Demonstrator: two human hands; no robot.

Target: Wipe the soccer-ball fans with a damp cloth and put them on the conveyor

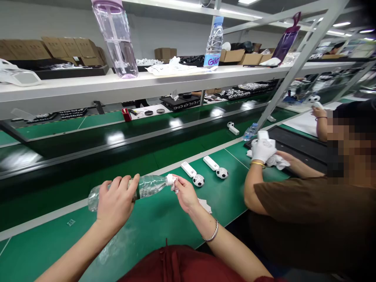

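While a small clear scrap (71,222) is left lying on the near left of the green table (147,231), a clear plastic bottle (151,185) is held above the table, tipped almost onto its side, its neck towards the right. Its body is gripped from above by the left hand (116,201), whose fingers are wrapped around it. At its mouth a crumpled white tissue (175,185) is pinched in the fingers of the right hand (187,196); whether a cap is covered there cannot be told. The hands are held apart, joined only through the bottle and tissue. Beneath the right wrist, a white sheet (205,205) is partly hidden. Farther back, two white devices (188,169) with football-patterned ends are laid side by side, not touching. On the far right, a white object (263,135) is held in a co-worker's gloved hand (264,150), beside a black tray (299,145).
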